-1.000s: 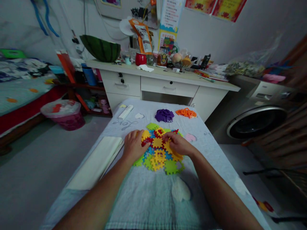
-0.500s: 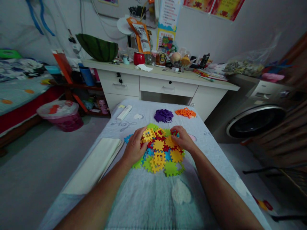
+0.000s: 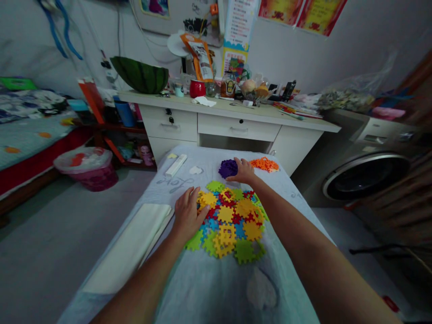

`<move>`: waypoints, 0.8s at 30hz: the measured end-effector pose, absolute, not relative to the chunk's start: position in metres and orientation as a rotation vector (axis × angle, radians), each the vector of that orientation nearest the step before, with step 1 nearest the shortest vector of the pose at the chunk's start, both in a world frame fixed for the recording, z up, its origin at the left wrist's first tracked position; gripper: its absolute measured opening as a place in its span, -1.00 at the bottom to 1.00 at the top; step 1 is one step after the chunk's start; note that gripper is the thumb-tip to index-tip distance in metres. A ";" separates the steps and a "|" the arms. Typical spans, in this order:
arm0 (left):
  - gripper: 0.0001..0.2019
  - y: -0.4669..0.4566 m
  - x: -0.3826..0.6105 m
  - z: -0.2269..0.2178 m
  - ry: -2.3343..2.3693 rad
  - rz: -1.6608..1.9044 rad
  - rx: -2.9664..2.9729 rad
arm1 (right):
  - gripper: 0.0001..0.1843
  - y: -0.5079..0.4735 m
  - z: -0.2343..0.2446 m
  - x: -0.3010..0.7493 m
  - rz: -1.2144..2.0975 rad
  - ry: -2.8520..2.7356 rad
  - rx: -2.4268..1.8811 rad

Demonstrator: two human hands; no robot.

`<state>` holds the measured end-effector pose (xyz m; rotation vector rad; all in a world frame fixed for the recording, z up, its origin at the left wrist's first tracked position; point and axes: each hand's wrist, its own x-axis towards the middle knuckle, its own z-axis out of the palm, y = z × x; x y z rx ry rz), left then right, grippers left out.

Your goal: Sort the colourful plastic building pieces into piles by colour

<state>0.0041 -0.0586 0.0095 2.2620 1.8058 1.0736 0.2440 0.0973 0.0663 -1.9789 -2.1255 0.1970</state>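
Observation:
A heap of toothed plastic building tiles [image 3: 226, 214] in yellow, red, blue and green lies on the cloth-covered table. At its left edge rests my left hand [image 3: 186, 212], thumb and fingers apart, beside a yellow tile [image 3: 208, 199]. My right hand [image 3: 244, 172] reaches past the heap to the right side of a purple tile pile [image 3: 227, 168], its fingers stretched and apart, partly covering it. Whether its fingertips press on the purple tiles is hard to make out. Just right of that hand is an orange tile pile [image 3: 265, 164].
A folded cream cloth [image 3: 126, 252] lies along the table's left side, with a white oblong object [image 3: 176, 165] farther back. Beyond the table stands a cluttered white desk [image 3: 162, 105]. A washing machine [image 3: 357, 157] is at right, a pink bin [image 3: 91, 173] at left.
My right hand has left the heap's right side and moved forward to the purple pile. My left hand stays at the heap's left edge, its fingers a little more spread.

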 end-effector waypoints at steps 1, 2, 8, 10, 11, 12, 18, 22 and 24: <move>-0.43 -0.059 0.004 0.009 1.808 1.055 2.269 | 0.28 0.103 0.065 0.239 0.208 -2.123 -2.021; -0.43 -0.059 0.004 0.009 1.810 1.036 2.273 | 0.32 0.108 0.063 0.235 0.233 -2.112 -2.058; -0.45 -0.059 0.004 0.010 1.818 0.997 2.264 | 0.28 0.123 0.051 0.228 0.347 -2.023 -2.158; -0.46 -0.059 0.004 0.010 1.809 0.994 2.278 | 0.17 0.123 0.047 0.230 0.288 -2.025 -2.113; -0.46 -0.059 0.004 0.011 1.805 0.992 2.285 | 0.12 0.122 0.045 0.231 0.254 -2.029 -2.079; -0.47 -0.060 0.004 0.012 1.802 0.992 2.291 | 0.06 0.121 0.044 0.233 0.225 -2.036 -2.038; -0.49 -0.060 0.005 0.015 1.782 1.007 2.294 | -0.13 0.103 0.044 0.244 0.110 -2.026 -1.775; -0.49 -0.060 0.005 0.014 1.763 1.034 2.306 | -0.37 0.086 0.044 0.253 0.104 -1.926 -1.702; -0.50 -0.060 0.004 0.013 1.757 1.043 2.308 | -0.42 0.075 0.049 0.258 0.181 -1.868 -1.644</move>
